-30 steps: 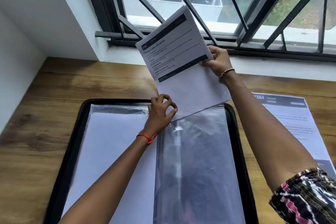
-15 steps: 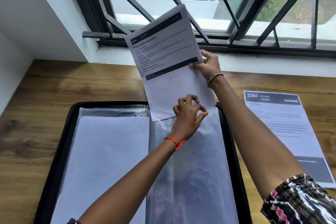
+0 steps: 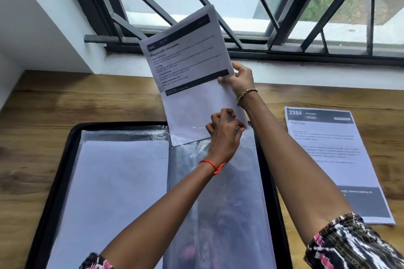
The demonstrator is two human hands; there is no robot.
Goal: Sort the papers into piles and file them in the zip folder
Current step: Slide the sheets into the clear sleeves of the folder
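Observation:
A black zip folder (image 3: 54, 172) lies open on the wooden table, with clear plastic sleeves inside. The left sleeve holds white sheets (image 3: 118, 181). My right hand (image 3: 241, 78) grips the right edge of a printed stack of papers (image 3: 188, 67), held upright and tilted. Its lower edge sits in the mouth of the right sleeve (image 3: 236, 203). My left hand (image 3: 225, 131) pinches the top edge of that sleeve beside the papers' lower right corner.
A second printed pile (image 3: 332, 159), headed 2384, lies flat on the table to the right of the folder. A barred window (image 3: 240, 6) and white sill run along the far edge. Bare wood table (image 3: 65, 102) shows at the left.
My left hand moved right along the sleeve's top edge. The papers swung more upright and slid lower, their bottom edge now inside the sleeve mouth. The camera view shifted slightly.

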